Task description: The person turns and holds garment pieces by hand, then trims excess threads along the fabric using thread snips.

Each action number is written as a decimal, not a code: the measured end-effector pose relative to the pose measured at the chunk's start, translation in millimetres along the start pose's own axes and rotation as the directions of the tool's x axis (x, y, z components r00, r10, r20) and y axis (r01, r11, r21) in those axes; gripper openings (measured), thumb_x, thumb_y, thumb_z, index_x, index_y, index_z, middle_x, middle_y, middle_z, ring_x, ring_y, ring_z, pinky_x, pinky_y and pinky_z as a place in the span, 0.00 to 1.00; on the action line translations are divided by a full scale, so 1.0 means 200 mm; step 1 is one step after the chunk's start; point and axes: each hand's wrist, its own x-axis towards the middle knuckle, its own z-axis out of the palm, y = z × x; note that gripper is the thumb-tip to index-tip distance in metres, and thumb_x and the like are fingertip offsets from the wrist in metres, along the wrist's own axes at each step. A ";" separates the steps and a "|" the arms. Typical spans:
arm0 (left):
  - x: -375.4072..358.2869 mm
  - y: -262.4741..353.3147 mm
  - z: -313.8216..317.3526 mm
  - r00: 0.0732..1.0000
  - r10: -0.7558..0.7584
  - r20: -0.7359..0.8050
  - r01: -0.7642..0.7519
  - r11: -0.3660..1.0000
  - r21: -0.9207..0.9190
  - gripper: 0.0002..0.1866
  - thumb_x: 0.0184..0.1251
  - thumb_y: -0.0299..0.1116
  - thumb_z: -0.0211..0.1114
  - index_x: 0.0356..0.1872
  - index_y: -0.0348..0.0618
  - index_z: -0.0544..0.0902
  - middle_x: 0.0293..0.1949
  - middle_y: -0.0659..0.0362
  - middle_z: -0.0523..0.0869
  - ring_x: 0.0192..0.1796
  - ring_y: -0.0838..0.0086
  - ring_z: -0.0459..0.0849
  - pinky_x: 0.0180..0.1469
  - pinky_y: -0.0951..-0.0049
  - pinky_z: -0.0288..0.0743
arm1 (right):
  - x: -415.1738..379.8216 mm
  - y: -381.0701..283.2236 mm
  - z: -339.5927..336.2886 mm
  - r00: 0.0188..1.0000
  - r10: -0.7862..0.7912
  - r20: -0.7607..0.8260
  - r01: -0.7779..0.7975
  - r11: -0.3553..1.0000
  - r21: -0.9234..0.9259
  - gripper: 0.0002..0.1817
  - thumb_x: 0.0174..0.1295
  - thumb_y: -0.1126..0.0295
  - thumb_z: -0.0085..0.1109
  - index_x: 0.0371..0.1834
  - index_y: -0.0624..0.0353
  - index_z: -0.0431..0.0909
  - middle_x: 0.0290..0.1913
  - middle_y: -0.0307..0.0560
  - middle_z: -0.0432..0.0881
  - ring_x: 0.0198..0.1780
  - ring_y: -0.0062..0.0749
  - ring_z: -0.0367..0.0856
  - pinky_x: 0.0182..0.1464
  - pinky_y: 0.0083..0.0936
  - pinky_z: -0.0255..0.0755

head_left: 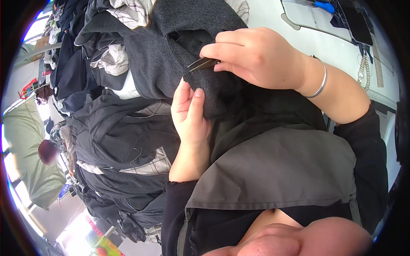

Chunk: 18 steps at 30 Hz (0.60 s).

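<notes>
Dark grey herringbone cloth (149, 55) lies in folds across the white table and hangs toward the lap. At its edge, my left hand (191, 113) pinches the fabric between thumb and fingers. My right hand (256, 57), with a silver bangle on the wrist, comes in from the right and grips a small pair of metal snips (201, 64). The blades point left, close to the cloth just above my left fingertips. Part of the snips is hidden inside my right fingers.
A heap of dark garments (124, 132) with plaid lining fills the left side. On the white table (273, 38) at the upper right are a blue-handled tool (325, 7), a dark flat object (358, 25), a bead string (364, 72) and a ruler (377, 57). Another person (48, 152) is far left.
</notes>
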 end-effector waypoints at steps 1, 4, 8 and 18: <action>0.00 0.00 0.00 1.000 0.007 -0.011 -0.006 1.000 0.014 0.20 0.68 0.18 0.49 0.60 0.29 0.68 0.55 0.51 0.77 0.55 0.72 0.76 0.59 0.75 0.68 | 0.00 0.00 -0.01 1.000 -0.008 0.004 0.008 1.000 -0.003 0.15 0.50 0.70 0.64 0.43 0.56 0.77 0.31 0.40 0.76 0.30 0.34 0.78 0.30 0.26 0.72; -0.02 -0.01 -0.02 1.000 0.022 0.003 -0.022 1.000 0.016 0.18 0.68 0.19 0.50 0.59 0.29 0.69 0.53 0.51 0.78 0.53 0.73 0.78 0.57 0.75 0.69 | 0.00 -0.01 -0.01 1.000 -0.014 0.020 0.014 1.000 -0.014 0.16 0.50 0.70 0.65 0.43 0.55 0.77 0.31 0.40 0.76 0.31 0.34 0.79 0.30 0.26 0.72; -0.01 0.00 0.00 0.999 0.006 -0.045 -0.005 0.999 0.033 0.17 0.68 0.19 0.51 0.58 0.29 0.70 0.52 0.51 0.79 0.51 0.74 0.78 0.56 0.76 0.70 | 0.00 -0.01 -0.01 1.000 -0.004 0.018 0.005 1.000 -0.025 0.16 0.50 0.70 0.64 0.44 0.55 0.77 0.31 0.40 0.76 0.31 0.33 0.78 0.30 0.26 0.72; -0.02 -0.02 -0.03 0.995 -0.013 -0.096 0.027 0.989 0.143 0.18 0.67 0.16 0.51 0.58 0.33 0.71 0.52 0.54 0.79 0.50 0.78 0.77 0.56 0.78 0.70 | 0.00 -0.02 -0.02 0.999 0.012 0.047 -0.009 0.999 -0.047 0.16 0.50 0.70 0.64 0.45 0.54 0.77 0.31 0.40 0.77 0.31 0.33 0.79 0.30 0.26 0.73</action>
